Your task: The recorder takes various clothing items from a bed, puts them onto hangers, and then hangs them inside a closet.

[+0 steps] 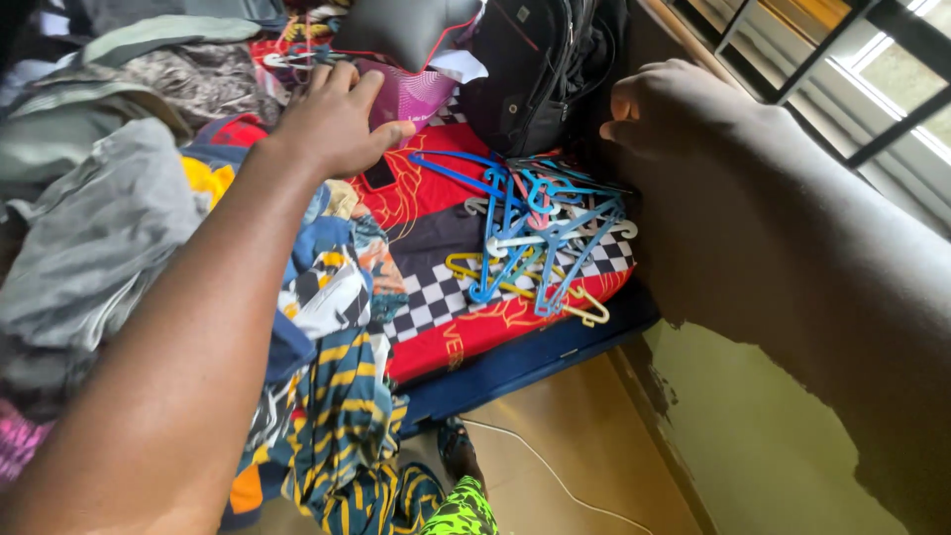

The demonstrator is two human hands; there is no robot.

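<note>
Heaped clothes (119,228) crowd left, hangers (540,233) and backpack (535,69) block right, checkered bedspread (436,297) strip open between

Hangers (540,233) lie on the bed (446,337), backpack (530,74) behind, clothes pile (109,228) left

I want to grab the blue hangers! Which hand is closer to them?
Right. The right hand hangs just above the pile of hangers, by the black backpack. The left hand is farther off, over the clothes.
</note>
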